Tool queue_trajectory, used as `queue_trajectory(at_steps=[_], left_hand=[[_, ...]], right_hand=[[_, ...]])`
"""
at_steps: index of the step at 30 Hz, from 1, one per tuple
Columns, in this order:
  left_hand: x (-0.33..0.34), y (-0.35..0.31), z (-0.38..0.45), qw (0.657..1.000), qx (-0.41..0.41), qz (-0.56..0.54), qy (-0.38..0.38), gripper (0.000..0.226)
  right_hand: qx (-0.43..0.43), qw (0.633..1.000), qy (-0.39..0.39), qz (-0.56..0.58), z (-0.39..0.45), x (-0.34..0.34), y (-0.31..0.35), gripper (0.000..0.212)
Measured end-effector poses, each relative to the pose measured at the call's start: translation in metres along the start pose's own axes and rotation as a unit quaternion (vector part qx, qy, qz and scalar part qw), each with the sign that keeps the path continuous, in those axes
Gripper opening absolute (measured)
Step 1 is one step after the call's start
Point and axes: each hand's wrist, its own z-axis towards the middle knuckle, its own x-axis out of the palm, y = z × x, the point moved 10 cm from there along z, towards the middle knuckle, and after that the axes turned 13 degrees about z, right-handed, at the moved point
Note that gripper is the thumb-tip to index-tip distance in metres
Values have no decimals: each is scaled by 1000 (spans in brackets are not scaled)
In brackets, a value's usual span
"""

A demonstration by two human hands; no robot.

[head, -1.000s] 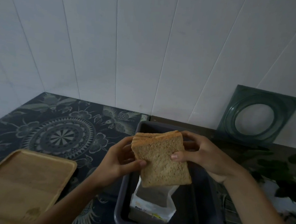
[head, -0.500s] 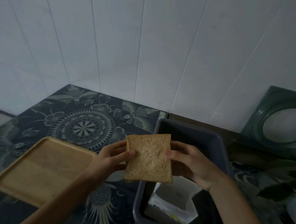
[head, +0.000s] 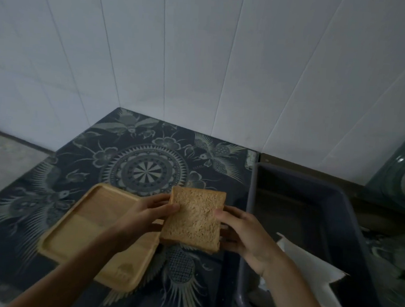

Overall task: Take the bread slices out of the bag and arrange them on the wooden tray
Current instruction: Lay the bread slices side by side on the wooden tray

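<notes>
Both my hands hold a stack of brown bread slices (head: 195, 218) above the dark patterned cloth, between tray and tub. My left hand (head: 148, 213) pinches its left edge, thumb on top. My right hand (head: 241, 232) grips its right edge. The wooden tray (head: 91, 220) lies flat just left of the bread, bare, partly under my left forearm. The white bread bag (head: 313, 273) lies open inside the grey tub at the right.
The grey plastic tub (head: 331, 210) stands right of the cloth, against the wall. A patterned dark tablecloth (head: 145, 168) covers the table. A green round-framed object (head: 403, 181) leans on the white panelled wall at far right.
Both hands have carried the bread leftward, out from above the tub to beside the tray. The view has swung left, so tray and cloth sit more central.
</notes>
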Motion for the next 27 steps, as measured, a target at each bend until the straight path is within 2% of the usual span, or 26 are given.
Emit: queue_trajectory(at_steps=[4,6,9,12,15,20,27], left_hand=[[-45,30,-5,999,-28,30,-17,45],[-63,46,-7,998,-33,47,-13,39],[-89,74,-8,997,-53,61,-15,31],[-113,106,-7,995,-73,72,-20,38],[-133,135,-6,990,-87,104,-28,42],[-148,175,-4,986,-99,131,-17,30],[-151,207,-6,980,-122,158,6,43]], right_hand=[[32,999,-25,14,26,30,-48,29],[46,998,-33,14,38,44,-71,26],[63,996,-58,8,55,59,-105,27],[82,991,-102,2,72,67,-139,32],[98,986,-137,10,83,75,-171,26],[122,973,-193,33,94,83,-218,17],[117,962,-245,42,96,86,-252,20]])
